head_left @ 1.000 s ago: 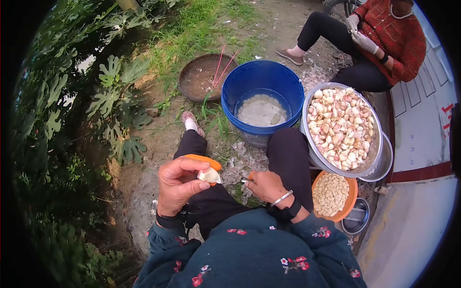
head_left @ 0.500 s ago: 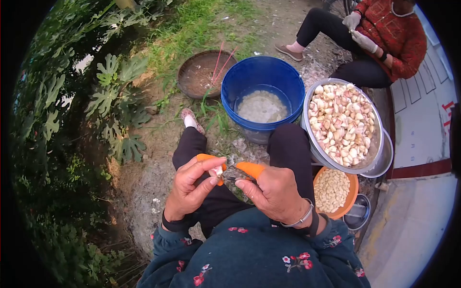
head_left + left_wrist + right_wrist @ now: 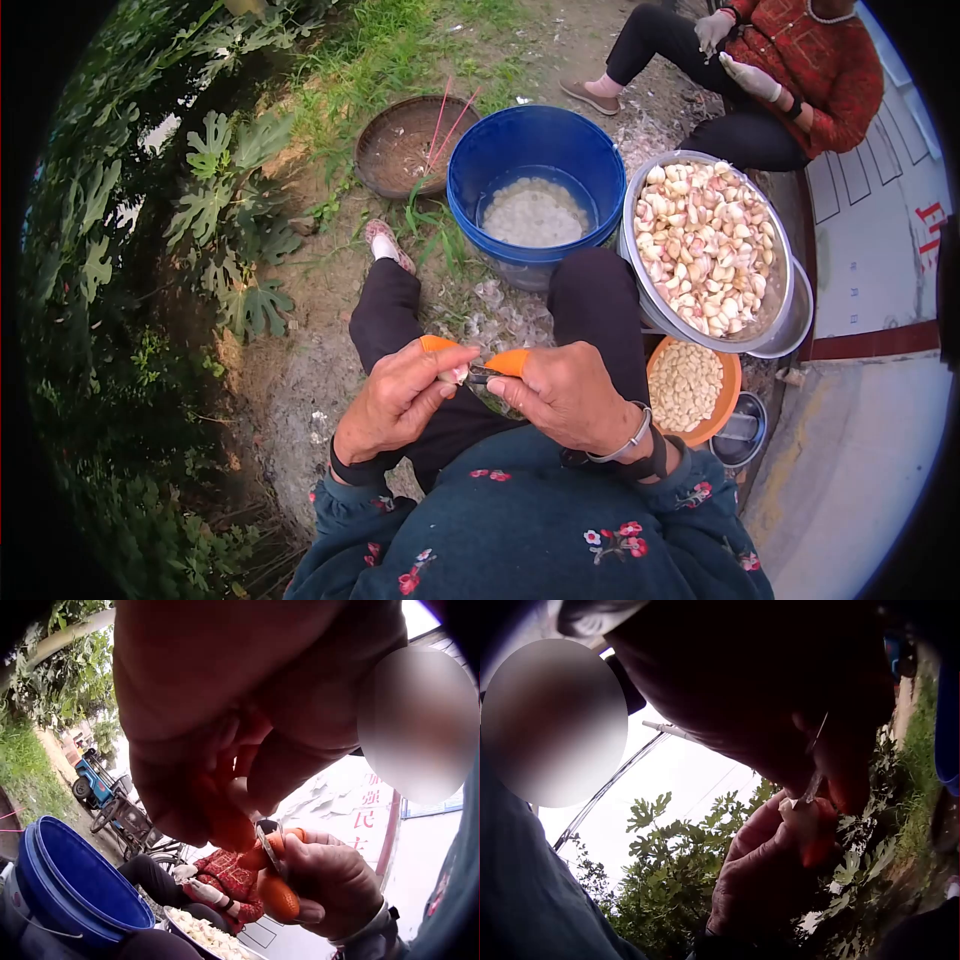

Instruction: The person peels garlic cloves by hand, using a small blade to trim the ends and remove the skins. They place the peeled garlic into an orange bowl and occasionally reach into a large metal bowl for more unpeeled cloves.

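Observation:
My left hand point(image 3: 398, 398) pinches a garlic clove point(image 3: 455, 375) between thumb and fingers, above my lap. In my right hand point(image 3: 572, 395) is a small knife point(image 3: 482, 374), its thin metal blade point(image 3: 268, 849) pointing toward the clove. Orange finger covers point(image 3: 507, 362) are on fingers of both hands. The right wrist view has the pale clove point(image 3: 799, 815) close below the knife hand, with a loose flap of skin on it. At my right, a large bowl point(image 3: 720, 346) is heaped with unpeeled garlic cloves point(image 3: 700, 245).
A blue bucket point(image 3: 500, 160) ahead contains pale cloves in water. Peeled cloves fill an orange basin point(image 3: 733, 385) beside a small metal bowl point(image 3: 740, 430). A wicker tray point(image 3: 395, 145) lies farther left. Another person point(image 3: 800, 70) in gloves sits at upper right. Garlic skins litter the ground.
My right hand has come left and up with the knife until it meets the clove at my left hand. My left hand has moved slightly right. The other person's hands have parted.

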Tool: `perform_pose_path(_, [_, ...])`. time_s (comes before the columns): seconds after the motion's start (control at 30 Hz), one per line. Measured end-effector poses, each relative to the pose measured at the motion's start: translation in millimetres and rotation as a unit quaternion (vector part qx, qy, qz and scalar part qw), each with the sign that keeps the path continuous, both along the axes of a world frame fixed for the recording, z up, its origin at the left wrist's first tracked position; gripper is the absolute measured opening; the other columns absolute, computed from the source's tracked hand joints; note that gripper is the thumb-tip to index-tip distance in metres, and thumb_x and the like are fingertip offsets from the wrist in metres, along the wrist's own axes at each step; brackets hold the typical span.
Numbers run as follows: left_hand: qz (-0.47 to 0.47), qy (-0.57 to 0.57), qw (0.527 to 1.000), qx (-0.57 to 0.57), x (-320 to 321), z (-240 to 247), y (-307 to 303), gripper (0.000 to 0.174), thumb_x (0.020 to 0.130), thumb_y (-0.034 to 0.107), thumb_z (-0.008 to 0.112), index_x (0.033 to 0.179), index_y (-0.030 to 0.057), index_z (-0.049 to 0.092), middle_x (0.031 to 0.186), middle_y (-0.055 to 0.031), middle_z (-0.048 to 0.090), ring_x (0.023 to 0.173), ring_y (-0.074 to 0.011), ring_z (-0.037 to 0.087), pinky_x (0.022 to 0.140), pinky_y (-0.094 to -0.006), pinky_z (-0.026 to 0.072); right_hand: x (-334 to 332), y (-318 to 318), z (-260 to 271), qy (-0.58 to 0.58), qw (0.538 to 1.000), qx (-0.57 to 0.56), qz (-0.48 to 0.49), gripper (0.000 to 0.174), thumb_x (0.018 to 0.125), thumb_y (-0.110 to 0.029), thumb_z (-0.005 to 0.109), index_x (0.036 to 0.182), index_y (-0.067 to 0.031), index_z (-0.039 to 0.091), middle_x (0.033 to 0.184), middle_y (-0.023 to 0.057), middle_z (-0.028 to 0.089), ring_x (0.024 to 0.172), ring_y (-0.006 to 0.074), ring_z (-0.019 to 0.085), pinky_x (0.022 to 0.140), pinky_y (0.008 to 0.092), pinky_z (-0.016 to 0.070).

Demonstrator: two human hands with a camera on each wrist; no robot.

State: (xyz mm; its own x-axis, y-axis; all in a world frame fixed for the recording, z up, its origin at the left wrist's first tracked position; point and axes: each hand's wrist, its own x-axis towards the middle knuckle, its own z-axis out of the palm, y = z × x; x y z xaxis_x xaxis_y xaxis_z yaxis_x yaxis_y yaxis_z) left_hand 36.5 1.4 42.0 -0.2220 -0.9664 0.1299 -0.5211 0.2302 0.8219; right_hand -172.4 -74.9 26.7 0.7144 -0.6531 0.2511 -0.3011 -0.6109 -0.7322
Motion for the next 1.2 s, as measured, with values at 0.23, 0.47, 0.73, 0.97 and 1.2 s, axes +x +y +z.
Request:
perform_pose_path(0.23, [0.123, 0.292, 0.947, 0.055, -1, -22, 10, 0.028, 0.093, 0.005, 0.054, 0.12, -0.0031, 0.054, 0.105, -0.0094, 0.062, 0.088, -0.0138, 0.059, 0.079, -0.0265, 0.048, 2, -4, -16, 0.013, 0.996, 0.09, -0.025, 0.033, 0.084, -0.028, 0.064, 0.065, -0.0011, 0.06, 0.058, 0.016, 0.057, 0.054, 0.0344, 0.059, 0.052, 0.0431, 0.046])
perform_pose_path(0.47, [0.2, 0.485, 0.851, 0.021, 8, -35, 12, 0.034, 0.088, 0.009, 0.064, 0.118, -0.0008, 0.052, 0.11, -0.0138, 0.062, 0.095, -0.0164, 0.059, 0.084, -0.0284, 0.0457, 11, 2, -76, 0.239, 0.956, 0.157, 0.06, 0.034, 0.089, -0.029, 0.058, 0.077, 0.003, 0.058, 0.069, 0.0212, 0.061, 0.069, 0.0391, 0.062, 0.063, 0.0474, 0.0463])
perform_pose_path(0.73, [0.181, 0.566, 0.803, 0.044, -1, -48, 13, 0.036, 0.086, 0.005, 0.065, 0.119, -0.0002, 0.051, 0.113, -0.0142, 0.062, 0.1, -0.0145, 0.059, 0.09, -0.0281, 0.0453, 21, 6, -31, -0.033, 0.964, 0.262, 0.01, 0.032, 0.088, -0.028, 0.063, 0.08, 0.0028, 0.056, 0.065, 0.0177, 0.058, 0.062, 0.0365, 0.059, 0.056, 0.042, 0.0446])
perform_pose_path(0.97, [0.17, 0.548, 0.818, 0.042, -12, -47, 11, 0.034, 0.086, 0.001, 0.064, 0.117, 0.0006, 0.052, 0.117, -0.0169, 0.061, 0.108, -0.0195, 0.058, 0.097, -0.0326, 0.0426, 29, 16, -29, -0.076, 0.983, 0.163, -0.033, 0.03, 0.087, -0.026, 0.064, 0.084, 0.003, 0.058, 0.063, 0.0189, 0.057, 0.059, 0.0366, 0.059, 0.053, 0.0438, 0.0446])
perform_pose_path(1.2, [0.163, 0.558, 0.812, 0.054, -13, -52, 12, 0.033, 0.086, 0.001, 0.063, 0.117, 0.001, 0.051, 0.118, -0.0169, 0.061, 0.11, -0.0199, 0.058, 0.098, -0.0332, 0.0419, 27, 17, -40, -0.07, 0.983, 0.167, -0.034, 0.031, 0.086, -0.027, 0.065, 0.078, 0.0017, 0.056, 0.059, 0.0177, 0.056, 0.056, 0.0359, 0.059, 0.052, 0.0439, 0.0441])
